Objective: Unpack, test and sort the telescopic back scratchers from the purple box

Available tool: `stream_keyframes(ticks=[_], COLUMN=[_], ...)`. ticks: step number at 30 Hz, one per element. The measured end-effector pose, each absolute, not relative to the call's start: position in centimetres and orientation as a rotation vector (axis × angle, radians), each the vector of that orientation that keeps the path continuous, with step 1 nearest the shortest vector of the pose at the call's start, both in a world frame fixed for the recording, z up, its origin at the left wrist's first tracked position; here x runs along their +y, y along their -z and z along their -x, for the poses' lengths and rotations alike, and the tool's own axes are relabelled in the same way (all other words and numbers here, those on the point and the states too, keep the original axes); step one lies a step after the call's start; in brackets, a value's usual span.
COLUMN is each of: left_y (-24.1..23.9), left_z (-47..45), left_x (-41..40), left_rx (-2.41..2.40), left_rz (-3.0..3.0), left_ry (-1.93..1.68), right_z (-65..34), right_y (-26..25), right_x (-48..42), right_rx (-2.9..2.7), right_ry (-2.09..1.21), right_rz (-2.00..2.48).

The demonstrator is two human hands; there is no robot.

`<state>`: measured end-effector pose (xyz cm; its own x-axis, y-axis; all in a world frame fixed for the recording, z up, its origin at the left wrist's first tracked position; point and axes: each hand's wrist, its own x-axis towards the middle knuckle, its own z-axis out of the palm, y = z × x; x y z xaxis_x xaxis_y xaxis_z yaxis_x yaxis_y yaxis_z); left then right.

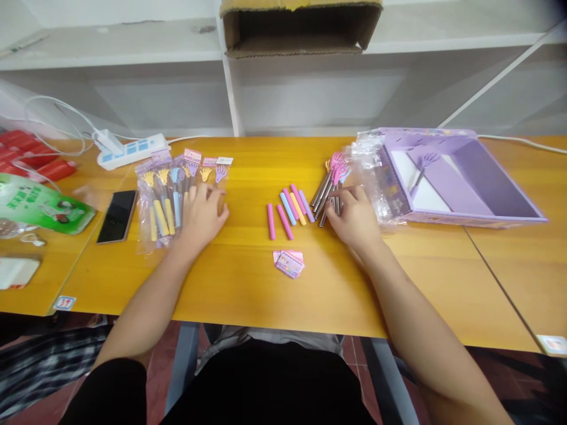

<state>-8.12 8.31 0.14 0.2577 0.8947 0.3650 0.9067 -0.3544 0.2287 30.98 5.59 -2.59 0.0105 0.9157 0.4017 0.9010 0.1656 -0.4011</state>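
My left hand (pixel 201 215) lies flat, fingers spread, on a row of clear packets of pastel back scratchers (pixel 166 198) at the left of the yellow table (pixel 248 283). My right hand (pixel 354 217) rests on a bundle of loose metal scratcher rods with pink claw heads (pixel 330 180), its fingers curled on their lower ends. Between the hands lie several pink, blue, yellow and lilac handle sleeves (pixel 290 209). A small stack of pink header cards (pixel 289 262) sits nearer to me.
A purple display box (pixel 460 180) with crumpled clear wrap (pixel 372 171) stands at the right. A black phone (pixel 117 215), a white power strip (pixel 133 150), a green bag (pixel 39 206) and red packets (pixel 31 156) lie at the left. A cardboard box (pixel 301 26) sits on the shelf behind.
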Motion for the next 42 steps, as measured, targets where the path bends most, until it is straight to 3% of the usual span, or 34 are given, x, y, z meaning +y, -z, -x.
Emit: stream_keyframes(ticks=[7, 12, 18, 22, 27, 34, 42], left_y=[0.4, 0.0, -0.6, -0.7, -0.3, 0.9, 1.5], left_z=[9.0, 7.7, 6.9, 5.3, 3.7, 3.1, 2.6], left_x=[9.0, 8.5, 7.6, 5.8, 4.0, 3.2, 3.1], left_rx=[-2.001, -2.037, -2.125, -1.889, -1.551, -1.829, -1.564], left_rz=[2.299, 2.303, 2.458, 2.882, 3.339, 3.589, 3.899], left_ry=[0.33, 0.3, 0.705, 0.995, 0.966, 1.526, 1.635], right_z=[-29.8, -28.9, -27.4, -26.0, -24.5, -23.2, -22.8], right_y=[2.0, 1.9, 1.3, 1.2, 1.6, 1.6, 1.6], right_x=[4.6, 4.0, 3.1, 2.1, 1.2, 0.0, -0.6], right_rx=[-1.921, -1.951, -1.91, -1.933, -1.893, -1.967, -2.007], right_ry=[-0.091, -0.09, -0.264, -0.618, -1.03, -1.07, -0.882], right_rz=[1.622, 1.503, 1.324, 1.123, 0.959, 0.853, 0.916])
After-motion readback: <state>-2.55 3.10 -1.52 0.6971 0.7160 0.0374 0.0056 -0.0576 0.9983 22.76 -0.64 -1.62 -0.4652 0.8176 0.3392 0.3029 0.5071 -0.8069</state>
